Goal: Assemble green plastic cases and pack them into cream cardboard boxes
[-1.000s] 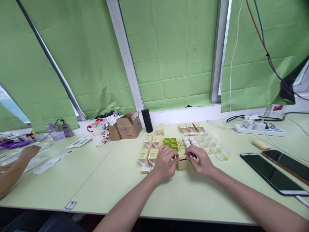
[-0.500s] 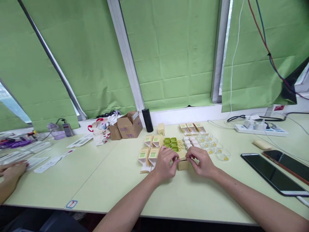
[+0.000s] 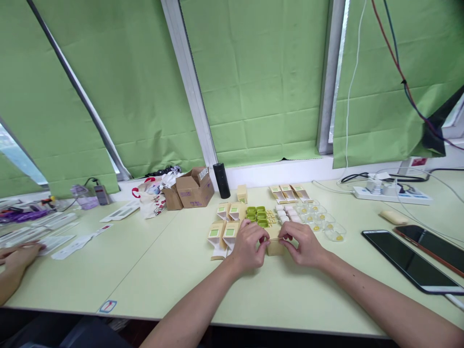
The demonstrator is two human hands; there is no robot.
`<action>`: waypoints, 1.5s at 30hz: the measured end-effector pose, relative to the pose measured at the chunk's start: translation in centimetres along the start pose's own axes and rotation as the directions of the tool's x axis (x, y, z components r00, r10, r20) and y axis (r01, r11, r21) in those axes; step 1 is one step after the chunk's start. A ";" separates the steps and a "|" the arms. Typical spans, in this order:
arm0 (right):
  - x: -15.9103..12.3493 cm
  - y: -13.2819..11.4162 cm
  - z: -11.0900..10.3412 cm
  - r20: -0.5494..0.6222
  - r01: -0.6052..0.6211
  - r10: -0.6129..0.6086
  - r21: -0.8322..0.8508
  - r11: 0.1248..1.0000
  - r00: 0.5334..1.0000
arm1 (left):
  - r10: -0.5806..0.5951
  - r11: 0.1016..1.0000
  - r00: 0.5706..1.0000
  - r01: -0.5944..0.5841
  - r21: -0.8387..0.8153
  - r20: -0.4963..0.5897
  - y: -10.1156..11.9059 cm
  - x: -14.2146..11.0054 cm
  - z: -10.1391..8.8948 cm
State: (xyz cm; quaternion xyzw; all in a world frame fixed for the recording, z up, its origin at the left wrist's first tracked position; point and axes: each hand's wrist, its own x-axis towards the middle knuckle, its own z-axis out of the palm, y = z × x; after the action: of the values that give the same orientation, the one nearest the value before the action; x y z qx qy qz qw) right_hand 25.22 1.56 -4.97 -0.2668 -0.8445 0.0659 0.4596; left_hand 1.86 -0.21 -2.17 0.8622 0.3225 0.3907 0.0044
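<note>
A small tan cardboard box (image 3: pixel 275 247) stands on the table between my two hands. My left hand (image 3: pixel 251 244) pinches its left top edge, and my right hand (image 3: pixel 300 243) pinches the right one. The box's lid lies down against its front wall. Just beyond sit small green square cups (image 3: pixel 256 216), little tan pieces (image 3: pixel 271 218) and rows of white and pale pink pieces (image 3: pixel 288 213). Clear plastic cups with yellow bits (image 3: pixel 319 218) stand to the right. Several tan boxes with green-windowed flaps (image 3: pixel 217 237) stand left of my left hand, partly hidden by it.
Behind are a closed tan box (image 3: pixel 241 193), more flapped boxes (image 3: pixel 286 193), a black cylinder (image 3: pixel 221 181) and a brown carton (image 3: pixel 195 189). Phones (image 3: pixel 409 258) and a power strip (image 3: pixel 391 195) lie right. Another person's hand (image 3: pixel 21 256) rests at far left.
The lid of the small box has come down, and the dark gap at its front has closed. My hands stay nearly in place. The other person's hand has moved down and left.
</note>
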 end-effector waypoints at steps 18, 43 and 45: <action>0.3 -0.3 -0.3 0.024 0.036 -0.036 0.005 0.999 0.999 | -0.038 0.999 0.999 0.038 0.030 -0.009 0.1 0.1 -0.1; 0.6 0.3 -1.9 0.098 0.085 -0.074 -0.107 0.991 0.992 | -0.222 0.962 0.975 0.217 0.166 0.015 -0.3 0.2 0.4; 0.5 0.6 -1.9 0.100 0.058 -0.046 -0.130 0.990 0.994 | -0.219 0.963 0.976 0.216 0.159 0.002 -0.3 0.2 0.4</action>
State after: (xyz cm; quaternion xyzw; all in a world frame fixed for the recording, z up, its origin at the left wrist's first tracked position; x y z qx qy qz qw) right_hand 26.74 2.06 -3.69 -0.2712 -0.8749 0.0104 0.4011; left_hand 2.07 0.25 -2.38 0.8229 0.4451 0.3527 -0.0180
